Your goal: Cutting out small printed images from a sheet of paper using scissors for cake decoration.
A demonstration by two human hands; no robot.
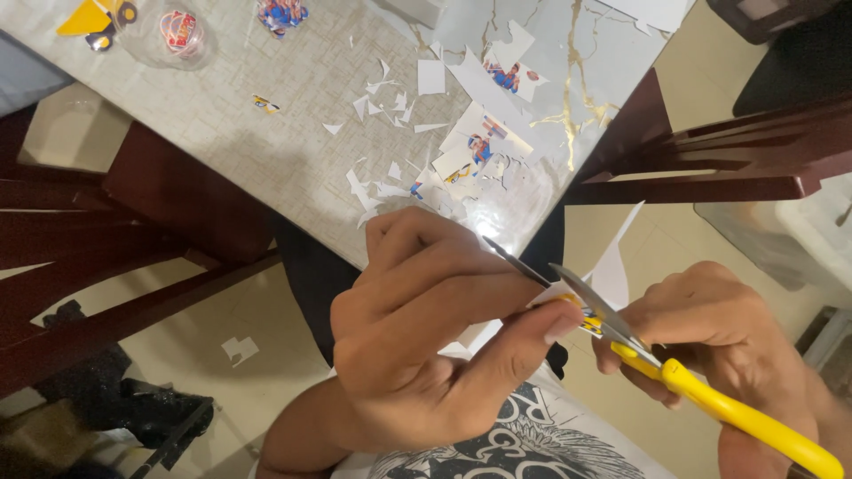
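From the head view, the left hand (426,328) pinches a small paper piece (612,270) while the right hand (719,328) grips yellow scissors (621,333), blades open on it. The cutting looks midway; closing the blades likely needs the thumb kept back. The scrap-covered tabletop (293,106) edge is near, chairs (728,155) at both sides.

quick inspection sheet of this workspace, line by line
surface: pale marbled table with gold veins
job's things: yellow-handled scissors, blades open on a white paper piece
clutter: white paper scraps, printed cutouts, clear bowl; one scrap on the floor
grippers: left hand pinches the paper; right hand works the scissors
cables: nothing seen
surroundings: dark wooden chairs either side, tiled floor
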